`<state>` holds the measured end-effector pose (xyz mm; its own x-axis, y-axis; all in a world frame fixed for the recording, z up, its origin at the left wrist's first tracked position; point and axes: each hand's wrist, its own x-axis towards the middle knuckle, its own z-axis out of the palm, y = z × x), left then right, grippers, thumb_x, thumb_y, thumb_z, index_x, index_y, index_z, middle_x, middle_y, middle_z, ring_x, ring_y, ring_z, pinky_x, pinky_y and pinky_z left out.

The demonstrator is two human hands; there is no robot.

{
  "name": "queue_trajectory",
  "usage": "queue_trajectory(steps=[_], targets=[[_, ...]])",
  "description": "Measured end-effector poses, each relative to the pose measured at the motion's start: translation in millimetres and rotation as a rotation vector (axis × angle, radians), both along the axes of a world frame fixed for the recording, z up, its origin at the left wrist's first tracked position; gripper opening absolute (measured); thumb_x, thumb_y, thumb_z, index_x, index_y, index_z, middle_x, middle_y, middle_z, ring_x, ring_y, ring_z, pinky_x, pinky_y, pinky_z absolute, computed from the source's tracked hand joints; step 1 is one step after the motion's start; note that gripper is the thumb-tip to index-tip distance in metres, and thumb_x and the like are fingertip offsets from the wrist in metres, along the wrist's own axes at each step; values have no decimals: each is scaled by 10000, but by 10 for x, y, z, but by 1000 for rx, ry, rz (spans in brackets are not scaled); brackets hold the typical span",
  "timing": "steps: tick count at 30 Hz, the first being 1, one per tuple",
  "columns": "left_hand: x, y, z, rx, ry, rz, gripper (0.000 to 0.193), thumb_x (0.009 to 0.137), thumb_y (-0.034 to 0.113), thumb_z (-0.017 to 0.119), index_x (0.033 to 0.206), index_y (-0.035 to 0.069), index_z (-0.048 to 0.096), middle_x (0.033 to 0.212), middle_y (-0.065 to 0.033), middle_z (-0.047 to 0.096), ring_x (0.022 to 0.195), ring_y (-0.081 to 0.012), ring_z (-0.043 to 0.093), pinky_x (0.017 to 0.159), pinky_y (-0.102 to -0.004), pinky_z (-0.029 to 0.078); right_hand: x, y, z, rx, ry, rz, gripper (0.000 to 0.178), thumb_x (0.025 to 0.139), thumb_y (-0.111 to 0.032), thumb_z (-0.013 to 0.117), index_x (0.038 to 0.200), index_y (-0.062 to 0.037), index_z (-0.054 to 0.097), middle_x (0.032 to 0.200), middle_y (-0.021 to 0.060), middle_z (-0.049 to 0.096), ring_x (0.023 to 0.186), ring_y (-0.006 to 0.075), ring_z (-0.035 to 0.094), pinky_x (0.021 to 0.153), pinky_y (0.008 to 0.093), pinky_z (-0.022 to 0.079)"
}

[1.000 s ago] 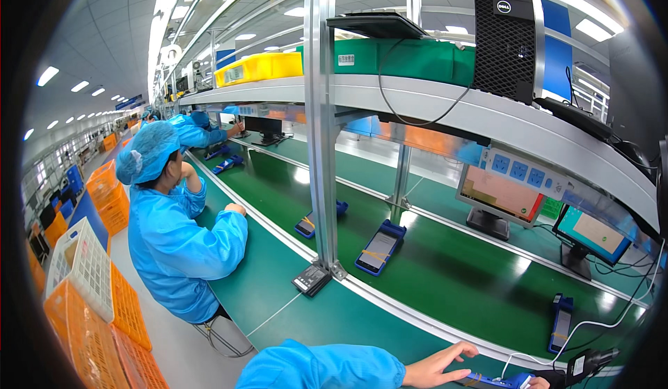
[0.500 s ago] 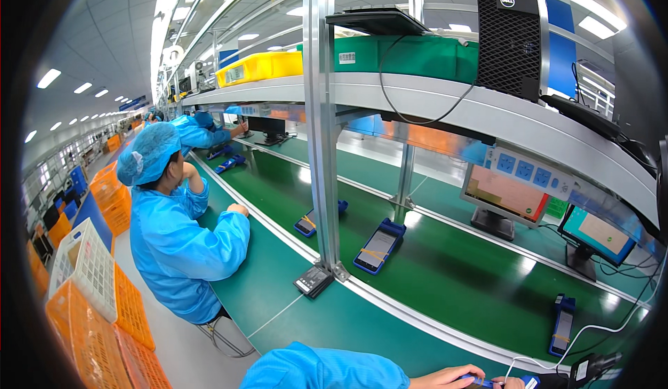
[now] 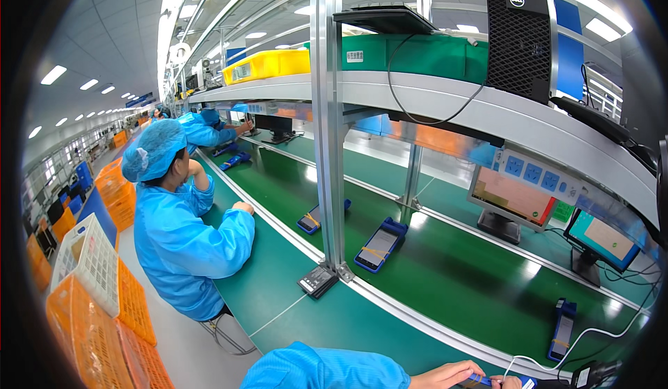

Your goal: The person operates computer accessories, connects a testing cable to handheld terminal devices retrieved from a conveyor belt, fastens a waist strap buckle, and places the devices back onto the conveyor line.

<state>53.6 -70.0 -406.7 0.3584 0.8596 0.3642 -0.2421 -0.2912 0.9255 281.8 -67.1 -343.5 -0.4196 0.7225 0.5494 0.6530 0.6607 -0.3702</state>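
Down at the lower edge of the head view, my left hand (image 3: 445, 375) rests over the left end of a blue handheld terminal (image 3: 476, 378), fingers stretched forward and close together. My right hand (image 3: 508, 383) is just beside it, fingers bent; the frame cuts off its lower part, so I cannot tell whether it pinches the terminal or the white cable (image 3: 600, 330) that runs down to it, nor how firmly the left one grips. The terminal lies low at the picture's bottom edge, by the near side of the green conveyor belt (image 3: 452, 271) — mostly hidden by my hands.

Similar terminals lie screen up on the belt: one banded terminal (image 3: 380, 245) ahead, another terminal (image 3: 562, 330) off to my right. Black battery packs (image 3: 318, 281) sit on the bench (image 3: 299, 326), beside the metal post (image 3: 327, 131).

Judging by those, mine should be fairly light and stiff, its plastic shell perhaps a little slippery — the glass screen is likely the fragile part. I'd hold it by the long side edges or the thicker head end, fingers off the screen, without tugging the cable.
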Motion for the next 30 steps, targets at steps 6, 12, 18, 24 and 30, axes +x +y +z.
queue_trajectory(steps=[6, 12, 18, 24, 30], targets=[[-15, 4, -12, -54, -55, -33, 297, 1184, 207, 429, 1312, 12, 613, 1235, -144, 704, 1153, -224, 686, 1024, -391, 550, -27, -1, -51, 80, -24, 14, 89, 1033, -75, 663, 1040, 1, 709, 925, 212, 688, 843, 405, 660, 752, 484, 533], [-25, -22, 10, -36, -45, -18, 283, 1180, 186, 434, 1294, 7, 621, 1214, -147, 711, 1143, -230, 689, 1020, -390, 550, -55, -42, -64, 175, 4, -10, 128, 986, -53, 732, 1090, 20, 732, 1004, 239, 727, 931, 433, 708, 838, 484, 581], [-36, -26, 39, -8, -5, 2, 279, 1177, 177, 437, 1281, 1, 627, 1201, -147, 718, 1145, -229, 690, 1024, -388, 548, -64, -60, -38, 165, 17, 19, 138, 972, -41, 745, 1092, 25, 729, 1012, 248, 731, 948, 446, 712, 859, 486, 587], [-16, -35, 36, -56, -56, -12, 276, 1176, 176, 440, 1280, 4, 627, 1198, -147, 721, 1144, -225, 695, 1032, -383, 547, -57, -70, -22, 97, 40, 22, 104, 974, -28, 737, 1069, 12, 720, 1019, 240, 730, 942, 434, 710, 855, 475, 585], [-16, -29, 34, -40, 6, 25, 272, 1172, 176, 446, 1285, 11, 630, 1210, -145, 709, 1143, -230, 689, 1027, -390, 543, -52, -58, -33, 116, 129, 23, 135, 944, 2, 764, 1065, 13, 707, 1011, 204, 724, 921, 410, 705, 834, 453, 582]])
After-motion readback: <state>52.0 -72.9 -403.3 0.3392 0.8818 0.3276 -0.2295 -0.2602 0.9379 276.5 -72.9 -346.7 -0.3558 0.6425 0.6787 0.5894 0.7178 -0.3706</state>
